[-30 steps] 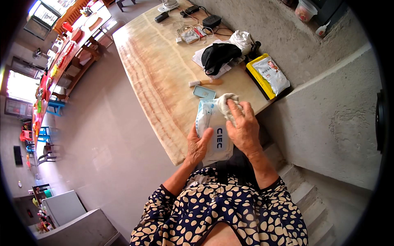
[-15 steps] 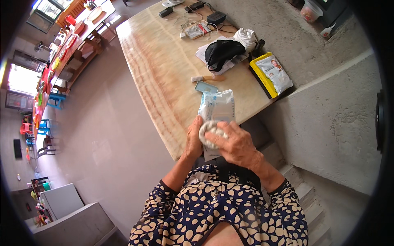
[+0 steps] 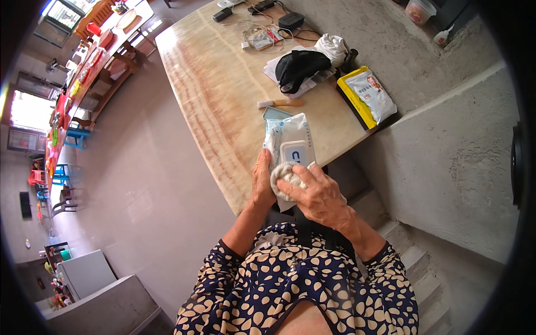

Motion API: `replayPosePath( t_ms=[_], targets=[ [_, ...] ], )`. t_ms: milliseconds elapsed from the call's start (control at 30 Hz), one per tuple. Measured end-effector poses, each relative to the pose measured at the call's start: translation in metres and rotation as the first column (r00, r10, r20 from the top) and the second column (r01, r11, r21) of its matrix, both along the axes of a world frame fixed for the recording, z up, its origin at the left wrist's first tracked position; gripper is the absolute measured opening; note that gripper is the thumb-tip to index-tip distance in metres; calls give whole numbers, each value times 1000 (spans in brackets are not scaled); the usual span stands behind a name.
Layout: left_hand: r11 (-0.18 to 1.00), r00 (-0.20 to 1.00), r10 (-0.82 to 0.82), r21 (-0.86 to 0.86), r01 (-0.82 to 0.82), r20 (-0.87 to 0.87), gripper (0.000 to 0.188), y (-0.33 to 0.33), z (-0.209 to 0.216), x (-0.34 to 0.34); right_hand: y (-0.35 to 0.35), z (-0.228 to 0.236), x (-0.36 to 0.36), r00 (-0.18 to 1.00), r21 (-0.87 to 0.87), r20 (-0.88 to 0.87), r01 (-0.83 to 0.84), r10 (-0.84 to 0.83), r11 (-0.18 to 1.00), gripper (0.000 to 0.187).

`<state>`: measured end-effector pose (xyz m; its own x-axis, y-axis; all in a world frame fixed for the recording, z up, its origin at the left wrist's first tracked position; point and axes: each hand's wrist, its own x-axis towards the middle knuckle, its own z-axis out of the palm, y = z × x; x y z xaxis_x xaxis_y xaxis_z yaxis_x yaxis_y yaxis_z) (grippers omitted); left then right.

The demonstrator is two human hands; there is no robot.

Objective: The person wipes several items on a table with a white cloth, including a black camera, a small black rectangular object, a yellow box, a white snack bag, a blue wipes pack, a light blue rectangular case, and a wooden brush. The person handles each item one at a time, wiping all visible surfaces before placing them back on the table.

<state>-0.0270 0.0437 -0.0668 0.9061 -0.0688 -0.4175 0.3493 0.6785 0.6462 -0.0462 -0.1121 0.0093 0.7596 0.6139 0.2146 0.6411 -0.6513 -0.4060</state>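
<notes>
A white and pale blue pack of wet wipes (image 3: 290,131) with a white flip lid is held over the table's near corner. My left hand (image 3: 261,180) grips its left edge, the fingers mostly behind it. My right hand (image 3: 322,196) has its fingers closed round a bunched off-white cloth (image 3: 282,187) and presses it to the pack's near part, below the lid. Just past the pack lie a light blue shallow dish (image 3: 272,113), partly covered by it, and a wooden-handled brush (image 3: 287,103).
On the marbled table (image 3: 215,100) lie a black cloth item (image 3: 298,70), a bunched white cloth (image 3: 331,48), a yellow and black box (image 3: 349,95) under a white packet (image 3: 373,95), and an adapter (image 3: 291,21) among cables. Concrete steps (image 3: 413,259) descend at the right.
The pack has tilted and shifted slightly left, and its flip lid has come into plain view. My right hand, with the cloth, has slid a little lower relative to the pack.
</notes>
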Motion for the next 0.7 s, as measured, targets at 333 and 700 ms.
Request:
replayPosePath(
  t_ms=[333, 700],
  targets=[
    [989, 1000, 9, 150, -6, -17, 39, -15, 0, 22, -54, -3, 0, 979, 113, -203, 39, -16, 993, 47],
    [954, 985, 141, 279, -107, -104, 31, -86, -40, 57, -102, -39, 38, 942, 44, -170, 302, -290, 952, 56]
  ],
)
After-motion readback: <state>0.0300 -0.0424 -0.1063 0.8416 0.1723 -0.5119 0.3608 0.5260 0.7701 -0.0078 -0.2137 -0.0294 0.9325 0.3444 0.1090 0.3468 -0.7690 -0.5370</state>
